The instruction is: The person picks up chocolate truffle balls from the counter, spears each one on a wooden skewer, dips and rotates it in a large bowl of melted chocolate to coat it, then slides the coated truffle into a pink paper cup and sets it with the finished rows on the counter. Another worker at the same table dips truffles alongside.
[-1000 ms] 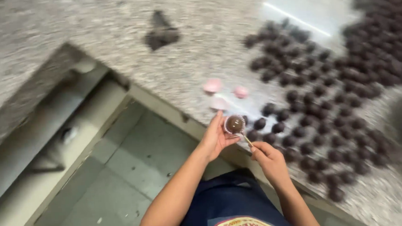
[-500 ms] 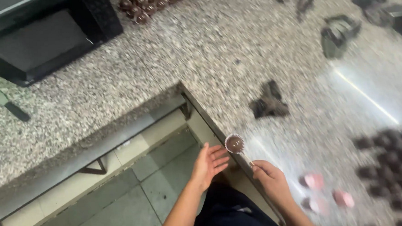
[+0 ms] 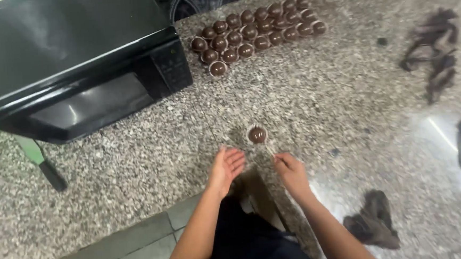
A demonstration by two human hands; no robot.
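A big black microwave [image 3: 78, 75] sits at the back left of a speckled stone counter [image 3: 347, 111]. Beside it, to the right, many round brown chocolate balls [image 3: 256, 29] stand packed together in rows. Dark scraps [image 3: 431, 53] lie far off to the right, and one more dark lump [image 3: 375, 222] lies near the person's right arm.

The right hand [image 3: 291, 171] has its fingers pinched together on a thin stick [image 3: 271, 151]. On top of the stick sits one chocolate ball [image 3: 257, 135], held up over the counter. The left hand [image 3: 226, 167] is just beside it, flat and empty, with the fingers spread apart and the palm turned up.

It looks like this ball is being carried toward the rows by the microwave. The next move calls for a slow, steady hand, so the ball stays on its stick and does not bump the others.
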